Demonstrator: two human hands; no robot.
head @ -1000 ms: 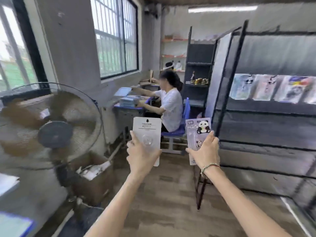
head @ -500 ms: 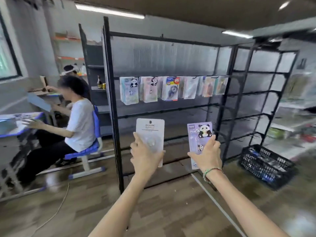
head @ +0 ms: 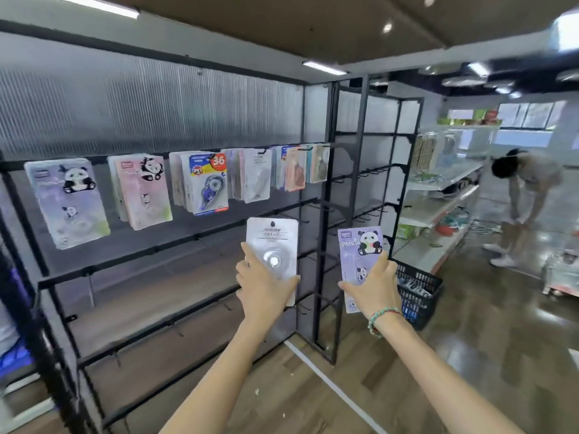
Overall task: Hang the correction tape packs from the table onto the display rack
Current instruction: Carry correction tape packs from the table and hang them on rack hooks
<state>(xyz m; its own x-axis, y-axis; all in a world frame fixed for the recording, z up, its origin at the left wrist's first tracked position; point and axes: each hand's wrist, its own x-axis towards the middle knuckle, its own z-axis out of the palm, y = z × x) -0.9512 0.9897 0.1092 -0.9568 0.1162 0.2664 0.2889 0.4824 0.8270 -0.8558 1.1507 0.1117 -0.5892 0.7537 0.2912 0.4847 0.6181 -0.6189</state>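
Observation:
My left hand (head: 263, 289) grips a white correction tape pack (head: 272, 245) by its lower part and holds it upright. In my right hand (head: 374, 286) is a purple panda correction tape pack (head: 360, 249), also upright. Both are raised in front of the black display rack (head: 175, 242), level with its bare lower rails. On the rack's upper rail hang several bunches of packs: a purple panda bunch (head: 67, 198), a pink panda bunch (head: 142, 189), a blue-and-red bunch (head: 205, 183), a white bunch (head: 252, 173) and a mixed bunch (head: 302, 167).
A black basket (head: 418, 296) sits on the wooden floor behind my right hand. White shelves with goods (head: 438, 211) run along the right. A person (head: 523, 198) bends over at the far right. A blue chair edge (head: 14, 355) shows at the far left.
The view has swung right, away from the seated person and desk, and closer to the rack. Both hands keep hold of their packs in the same raised position.

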